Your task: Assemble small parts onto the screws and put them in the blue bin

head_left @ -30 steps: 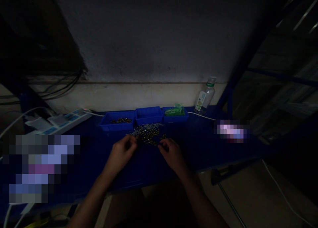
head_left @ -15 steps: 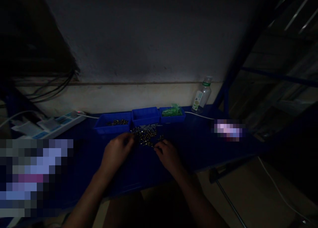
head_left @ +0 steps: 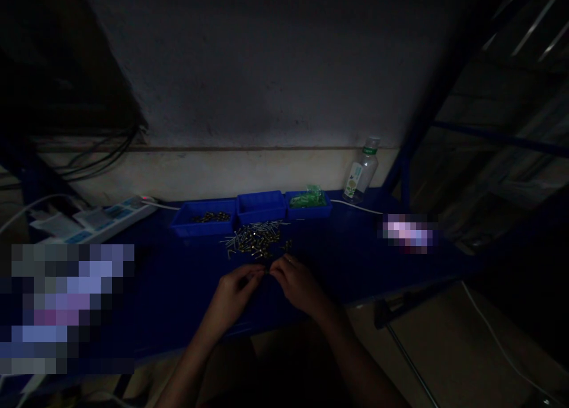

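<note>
My left hand [head_left: 237, 288] and my right hand [head_left: 296, 281] meet just in front of a loose pile of small metal parts [head_left: 256, 242] on the dark blue table [head_left: 178, 301]. The fingertips of each hand are pinched together and nearly touch those of the other. A tiny piece seems to be between them, too small and dark to name. Thin silvery screw-like pins lie at the back and left of the pile, with short brass-coloured pieces in the middle and front. A few brass-coloured pieces [head_left: 288, 244] sit apart at the right, beyond my right hand.
Behind the pile stand a blue bin [head_left: 182, 223] with brass-coloured parts, another blue bin [head_left: 261, 209], and one [head_left: 328, 209] holding a green plastic bag [head_left: 306, 199]. A clear bottle [head_left: 361, 174] stands at the back right. A power strip [head_left: 111, 223] with plugs lies left.
My left hand has drawn back from the pile's left side toward me and to the right. My right hand has shifted slightly left and nearer, so the fingertips now meet.
</note>
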The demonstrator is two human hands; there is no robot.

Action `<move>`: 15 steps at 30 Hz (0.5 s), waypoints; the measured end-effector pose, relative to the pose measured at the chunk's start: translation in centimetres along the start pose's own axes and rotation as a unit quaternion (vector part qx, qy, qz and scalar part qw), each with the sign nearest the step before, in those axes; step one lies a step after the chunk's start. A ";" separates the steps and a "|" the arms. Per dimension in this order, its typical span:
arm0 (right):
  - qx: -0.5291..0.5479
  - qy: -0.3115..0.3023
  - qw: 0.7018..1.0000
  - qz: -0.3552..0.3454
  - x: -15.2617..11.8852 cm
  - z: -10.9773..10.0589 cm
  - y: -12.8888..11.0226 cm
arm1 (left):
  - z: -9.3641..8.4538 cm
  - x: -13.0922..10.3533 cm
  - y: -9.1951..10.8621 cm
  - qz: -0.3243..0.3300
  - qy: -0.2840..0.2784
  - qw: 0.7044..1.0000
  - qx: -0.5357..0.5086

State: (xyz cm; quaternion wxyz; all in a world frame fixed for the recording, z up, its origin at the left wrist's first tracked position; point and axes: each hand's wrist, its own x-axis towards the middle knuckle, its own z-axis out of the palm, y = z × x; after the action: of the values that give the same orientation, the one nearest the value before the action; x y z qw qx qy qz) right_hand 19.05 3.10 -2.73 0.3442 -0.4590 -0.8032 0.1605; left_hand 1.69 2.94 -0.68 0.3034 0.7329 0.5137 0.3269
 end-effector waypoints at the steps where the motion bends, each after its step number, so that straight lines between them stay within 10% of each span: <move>1: 0.008 0.000 1.000 0.002 0.0 0.0 0.0 | 0.0 -0.1 0.1 -0.002 -0.002 1.000 -0.006; 15: 0.040 -0.013 0.999 0.009 0.0 -0.1 0.0 | 0.3 -0.3 -0.1 0.037 0.009 0.999 0.005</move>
State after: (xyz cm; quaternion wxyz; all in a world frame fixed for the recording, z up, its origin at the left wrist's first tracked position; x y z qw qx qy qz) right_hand 19.09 3.15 -2.67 0.3500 -0.4496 -0.7968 0.2013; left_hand 1.78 2.68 -0.96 0.2823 0.7503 0.4904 0.3418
